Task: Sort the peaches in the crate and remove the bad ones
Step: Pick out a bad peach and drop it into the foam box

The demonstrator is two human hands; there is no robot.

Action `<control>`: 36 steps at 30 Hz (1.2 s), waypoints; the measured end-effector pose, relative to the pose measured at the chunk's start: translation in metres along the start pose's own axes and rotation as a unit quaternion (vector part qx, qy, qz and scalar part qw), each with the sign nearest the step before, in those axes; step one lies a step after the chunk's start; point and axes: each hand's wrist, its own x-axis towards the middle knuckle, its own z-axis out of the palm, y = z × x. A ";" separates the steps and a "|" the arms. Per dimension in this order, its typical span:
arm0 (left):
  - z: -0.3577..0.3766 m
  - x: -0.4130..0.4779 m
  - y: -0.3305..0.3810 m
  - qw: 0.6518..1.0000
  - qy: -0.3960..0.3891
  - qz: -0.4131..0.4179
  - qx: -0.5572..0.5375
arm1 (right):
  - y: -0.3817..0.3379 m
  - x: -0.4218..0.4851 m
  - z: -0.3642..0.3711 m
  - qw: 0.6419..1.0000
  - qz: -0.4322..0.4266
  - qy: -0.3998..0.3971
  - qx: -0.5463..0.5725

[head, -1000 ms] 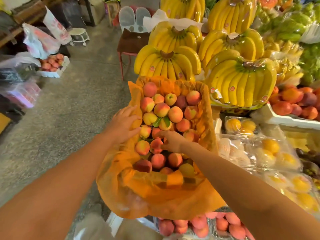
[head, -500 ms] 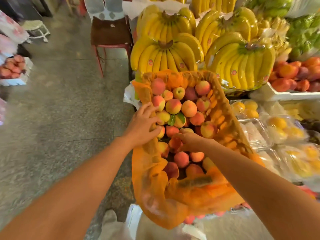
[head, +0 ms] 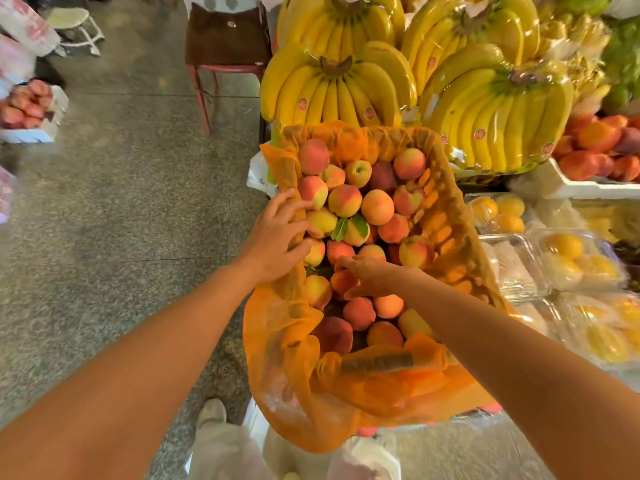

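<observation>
Left hand (head: 277, 233): grip slack, fingers spread flat over the left rim of the rectangular crate (head: 440, 216), which is lined with a thin orange plastic bag (head: 311, 393). Fingertips touch the round pink-and-yellow peaches (head: 377, 206) along that side.

Right hand (head: 372, 277): reaches in from the near right. Thumb and curled fingers appear closed round one reddish-orange peach (head: 341, 282) at mid-crate, though the angle hides most of the grip. That peach sits level with its neighbours.

Crate heaped full; two green leaves (head: 346, 226) near its middle. It stands just in front of bunches of yellow bananas (head: 332, 95). Clear plastic boxes of yellow fruit (head: 568, 258) lie to its right, speckled grey floor (head: 121, 202) to its left.
</observation>
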 end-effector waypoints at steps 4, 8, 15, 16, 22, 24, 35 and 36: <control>-0.002 -0.001 0.001 1.000 -0.004 0.000 0.007 | 0.002 0.002 0.001 0.994 -0.002 -0.015 0.107; -0.002 -0.001 0.000 1.000 -0.004 0.003 0.011 | 0.005 -0.002 -0.001 0.992 -0.012 -0.007 0.126; -0.005 -0.005 0.004 1.000 -0.016 -0.009 0.008 | 0.014 -0.039 -0.024 0.886 0.004 0.038 0.462; -0.005 -0.006 0.005 1.000 -0.018 -0.014 0.004 | 0.013 -0.047 -0.026 0.859 -0.006 0.040 0.510; -0.007 -0.015 0.017 0.999 0.003 -0.039 0.016 | 0.005 -0.081 -0.031 0.761 -0.088 0.044 0.641; -0.006 -0.018 0.024 0.999 0.012 -0.045 0.024 | 0.006 -0.087 -0.032 0.739 -0.094 0.048 0.666; 0.001 -0.035 0.053 0.985 -0.033 -0.170 0.003 | 0.022 -0.109 -0.042 0.766 -0.161 0.037 0.621; 0.002 -0.039 0.058 0.981 -0.030 -0.192 0.003 | 0.021 -0.110 -0.042 0.776 -0.162 0.039 0.609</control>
